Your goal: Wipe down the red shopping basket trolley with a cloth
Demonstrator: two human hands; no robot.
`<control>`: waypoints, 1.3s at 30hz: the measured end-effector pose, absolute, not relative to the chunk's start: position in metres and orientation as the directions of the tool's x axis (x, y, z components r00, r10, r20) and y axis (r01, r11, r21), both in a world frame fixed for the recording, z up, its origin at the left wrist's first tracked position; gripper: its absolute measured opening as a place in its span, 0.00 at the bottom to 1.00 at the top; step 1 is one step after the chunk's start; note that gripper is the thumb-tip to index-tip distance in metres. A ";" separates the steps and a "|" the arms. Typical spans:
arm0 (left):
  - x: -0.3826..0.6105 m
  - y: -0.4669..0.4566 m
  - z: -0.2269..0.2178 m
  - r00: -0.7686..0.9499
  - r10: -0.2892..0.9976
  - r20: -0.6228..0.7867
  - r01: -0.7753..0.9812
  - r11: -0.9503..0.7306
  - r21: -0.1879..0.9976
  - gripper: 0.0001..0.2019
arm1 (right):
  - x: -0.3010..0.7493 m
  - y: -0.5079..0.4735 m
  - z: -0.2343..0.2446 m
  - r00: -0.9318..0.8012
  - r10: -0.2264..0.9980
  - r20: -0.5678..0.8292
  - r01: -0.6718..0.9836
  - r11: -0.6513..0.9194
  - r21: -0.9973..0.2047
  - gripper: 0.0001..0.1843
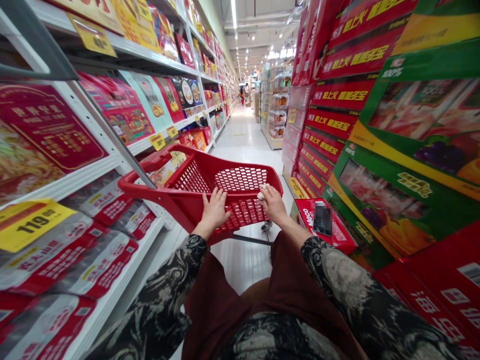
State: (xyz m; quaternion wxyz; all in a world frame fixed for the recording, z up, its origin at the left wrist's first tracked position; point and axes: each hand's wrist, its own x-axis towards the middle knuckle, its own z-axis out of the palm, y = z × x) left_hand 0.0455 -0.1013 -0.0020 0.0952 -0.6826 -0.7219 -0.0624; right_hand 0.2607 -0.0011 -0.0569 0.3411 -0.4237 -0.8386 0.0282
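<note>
A red plastic shopping cart stands sideways in front of me, its handle end at the left. My left hand lies on the cart's near side rim, with fingers spread and pointing forward. Farther right, my right hand is closed at the rim near the cart's corner. A small white crumpled wad, perhaps tissue, shows between its fingers. Inside the cart's handle end lies a yellowish printed package, partly hidden by the red frame.
White shelves with gift boxes and packs line the left. Stacked red drink cartons and green juice boxes wall the right. A red box with a dark, blurred-out patch sits low beside my right forearm. The tiled aisle runs ahead.
</note>
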 end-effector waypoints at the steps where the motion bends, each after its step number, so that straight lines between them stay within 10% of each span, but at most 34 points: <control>1: 0.045 -0.102 -0.002 -0.050 0.974 0.222 0.997 0.061 -0.042 0.32 | 0.250 -0.004 -0.054 -0.434 0.717 0.545 0.682 0.657 -0.321 0.23; 39: 0.048 -0.105 -0.020 -0.002 0.937 0.348 0.989 0.052 -0.136 0.32 | 0.203 -0.022 -0.050 -0.446 0.660 0.605 0.680 0.689 -0.250 0.24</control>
